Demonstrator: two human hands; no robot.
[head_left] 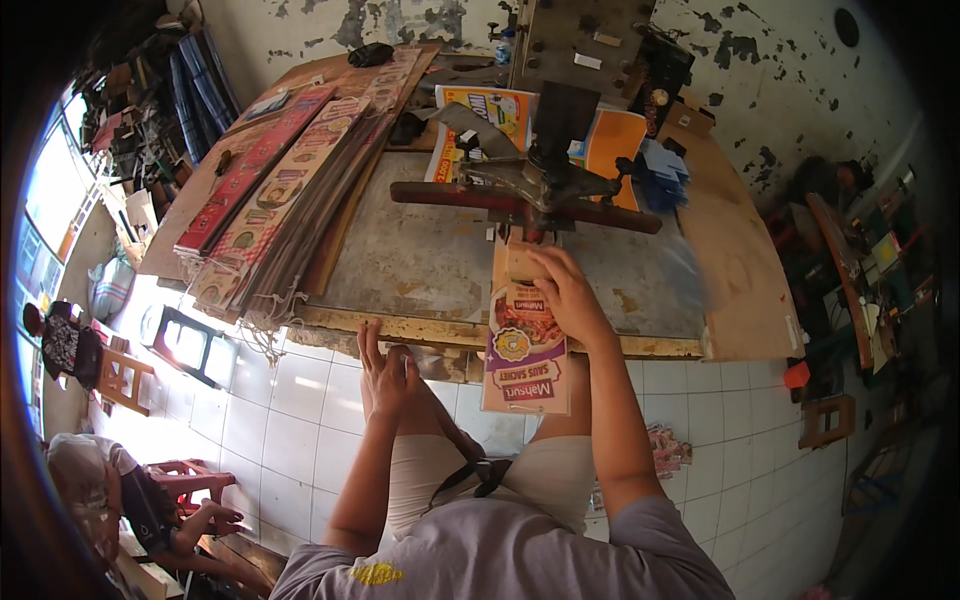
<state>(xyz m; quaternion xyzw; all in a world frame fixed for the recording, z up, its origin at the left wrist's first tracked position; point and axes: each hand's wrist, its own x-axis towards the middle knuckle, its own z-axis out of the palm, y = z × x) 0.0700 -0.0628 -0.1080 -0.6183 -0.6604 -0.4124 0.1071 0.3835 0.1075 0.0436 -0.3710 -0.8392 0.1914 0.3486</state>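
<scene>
A long printed card strip [527,370], orange and purple with a food picture, lies beneath the press head and hangs over the table's front edge towards me. On its far part my right hand [572,300] is closed, thumb and fingers at a tan piece [525,262] just before the press. Above stands a dark metal hand press [545,180] with a long red-brown crossbar [450,197]. My left hand [388,378] is by the table's front edge, fingers apart and holding nothing.
Stacks of long printed strips [262,215] with strings lie at the left of the table [740,270]. Orange and yellow printed sheets [612,150] and blue pieces [662,170] lie behind the press. Stools [125,382] and other people sit at the left.
</scene>
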